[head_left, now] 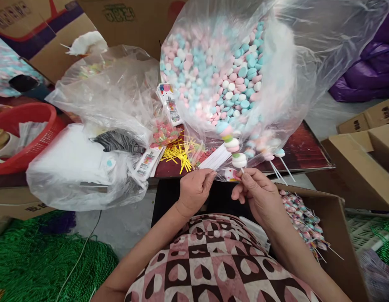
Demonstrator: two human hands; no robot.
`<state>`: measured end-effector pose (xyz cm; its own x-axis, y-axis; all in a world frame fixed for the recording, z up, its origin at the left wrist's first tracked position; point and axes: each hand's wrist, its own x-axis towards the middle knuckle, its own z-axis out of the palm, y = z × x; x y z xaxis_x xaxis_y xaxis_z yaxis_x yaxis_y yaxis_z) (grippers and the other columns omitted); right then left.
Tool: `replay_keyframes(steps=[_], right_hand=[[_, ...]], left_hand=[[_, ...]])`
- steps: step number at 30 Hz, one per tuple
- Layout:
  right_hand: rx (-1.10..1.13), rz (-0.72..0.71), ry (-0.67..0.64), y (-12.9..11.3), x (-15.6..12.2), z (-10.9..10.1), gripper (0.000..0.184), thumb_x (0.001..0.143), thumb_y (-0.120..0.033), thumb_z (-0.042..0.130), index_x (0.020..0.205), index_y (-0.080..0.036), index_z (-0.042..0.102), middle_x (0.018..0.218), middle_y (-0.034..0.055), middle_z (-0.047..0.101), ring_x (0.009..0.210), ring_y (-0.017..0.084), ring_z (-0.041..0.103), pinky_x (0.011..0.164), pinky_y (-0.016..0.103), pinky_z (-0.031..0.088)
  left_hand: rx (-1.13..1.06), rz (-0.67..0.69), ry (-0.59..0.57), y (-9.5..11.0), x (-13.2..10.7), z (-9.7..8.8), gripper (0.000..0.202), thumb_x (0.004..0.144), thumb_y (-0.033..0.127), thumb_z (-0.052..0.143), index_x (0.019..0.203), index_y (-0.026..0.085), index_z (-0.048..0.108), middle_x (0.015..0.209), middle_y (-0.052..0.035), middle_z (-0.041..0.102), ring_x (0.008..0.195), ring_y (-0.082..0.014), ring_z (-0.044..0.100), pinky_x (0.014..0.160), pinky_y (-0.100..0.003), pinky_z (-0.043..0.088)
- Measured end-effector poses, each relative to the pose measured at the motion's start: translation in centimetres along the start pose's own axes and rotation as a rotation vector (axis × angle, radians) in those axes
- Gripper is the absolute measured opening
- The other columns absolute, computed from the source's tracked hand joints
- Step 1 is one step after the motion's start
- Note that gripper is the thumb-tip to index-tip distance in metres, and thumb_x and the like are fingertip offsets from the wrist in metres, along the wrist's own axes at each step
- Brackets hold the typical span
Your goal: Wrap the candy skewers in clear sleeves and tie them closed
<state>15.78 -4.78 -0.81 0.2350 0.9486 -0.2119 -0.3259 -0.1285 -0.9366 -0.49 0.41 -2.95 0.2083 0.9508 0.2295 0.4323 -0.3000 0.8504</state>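
The one view (worn on the head) looks forward and down, close over the garment [210, 268], onto the table [309, 147].

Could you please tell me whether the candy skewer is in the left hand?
No, the skewer has its stick pinched by the fingers of the right hand, apart from the left hand.

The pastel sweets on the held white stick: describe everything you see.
The stack of pastel sweets on a thin white stick looks soft and matte. Three rounded pieces, blue and pink on top, white and pink midway, mostly white lowest, have thinner coloured layers between them. It points upward, leaning toward the picture's left. The right hand pinches the stick; contact with the clear plastic bag behind is unclear.
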Motion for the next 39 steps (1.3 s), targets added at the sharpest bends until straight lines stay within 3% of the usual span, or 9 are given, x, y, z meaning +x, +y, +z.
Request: replay_keyframes(steps=[3,9,16,22,30,35,39], right_hand=[[0.006,0.066,-0.064,1.1,0.3,0.6,0.025,0.079,-0.043,0.069,0.086,-0.020,0.064,0.069,-0.0006,0.064,0.051,0.012,0.061,0.042,0.021,0.040],[0.056,-0.093,0.156,1.8,0.7,1.3,0.019,0.074,-0.037,0.074,0.076,-0.019,0.067,0.069,-0.0026,0.061,0.048,0.006,0.045,0.045,0.021,0.037],[0.103,-0.139,0.191,1.2,0.5,1.6,0.017,0.073,-0.035,0.076,0.076,-0.020,0.070,0.072,-0.0012,0.062,0.052,0.007,0.043,0.043,0.020,0.032],[0.091,-0.186,0.159,-0.2,0.3,0.6,0.016,0.076,-0.035,0.074,0.078,-0.020,0.069,0.064,-0.0031,0.059,0.049,0.007,0.046,0.045,0.021,0.036],[-0.039,-0.238,0.138,-1.2,0.1,-0.9,0.010,0.083,-0.031,0.069,0.082,-0.021,0.069,0.084,0.0036,0.073,0.062,0.012,0.060,0.049,0.022,0.040],[-0.106,-0.270,0.173,-0.1,0.2,-0.9,0.009,0.083,-0.029,0.068,0.084,-0.022,0.073,0.093,0.0032,0.073,0.070,0.012,0.058,0.060,0.024,0.045],[-0.143,-0.255,0.157,0.1,0.0,-1.1,0.009,0.084,-0.029,0.067,0.084,-0.022,0.073,0.087,0.0013,0.071,0.068,0.012,0.056,0.065,0.025,0.046]], left_hand=[[-0.087,-0.020,-0.051,0.5,-0.3,0.1,0.022,0.086,0.037,0.057,0.074,0.020,0.066,0.072,-0.0031,0.068,0.067,-0.0146,0.059,0.068,-0.024,0.043],[-0.388,-0.290,-0.107,-0.4,-0.6,0.9,0.038,0.091,0.049,0.046,0.066,0.020,0.047,0.051,0.0065,0.036,0.048,-0.0084,0.034,0.052,-0.022,0.033],[-0.613,-0.379,-0.098,-0.7,-0.9,1.6,0.043,0.087,0.058,0.050,0.069,0.019,0.049,0.052,0.0073,0.035,0.044,-0.0068,0.033,0.046,-0.022,0.032],[-0.666,-0.327,-0.094,-0.9,-1.0,1.5,0.043,0.087,0.057,0.051,0.068,0.019,0.048,0.050,0.0077,0.031,0.043,-0.0065,0.031,0.047,-0.021,0.033],[-0.241,-0.070,-0.008,-1.2,-1.0,0.2,0.039,0.094,0.047,0.044,0.069,0.018,0.054,0.056,0.0040,0.044,0.053,-0.0082,0.040,0.054,-0.021,0.035],[-0.085,0.108,0.035,-0.7,-0.9,0.1,0.037,0.095,0.041,0.044,0.071,0.017,0.058,0.057,0.0029,0.051,0.053,-0.0078,0.045,0.055,-0.019,0.037],[-0.017,0.167,0.053,-0.8,-0.8,0.2,0.035,0.095,0.038,0.044,0.073,0.017,0.060,0.059,0.0020,0.056,0.054,-0.0078,0.049,0.056,-0.018,0.039]])
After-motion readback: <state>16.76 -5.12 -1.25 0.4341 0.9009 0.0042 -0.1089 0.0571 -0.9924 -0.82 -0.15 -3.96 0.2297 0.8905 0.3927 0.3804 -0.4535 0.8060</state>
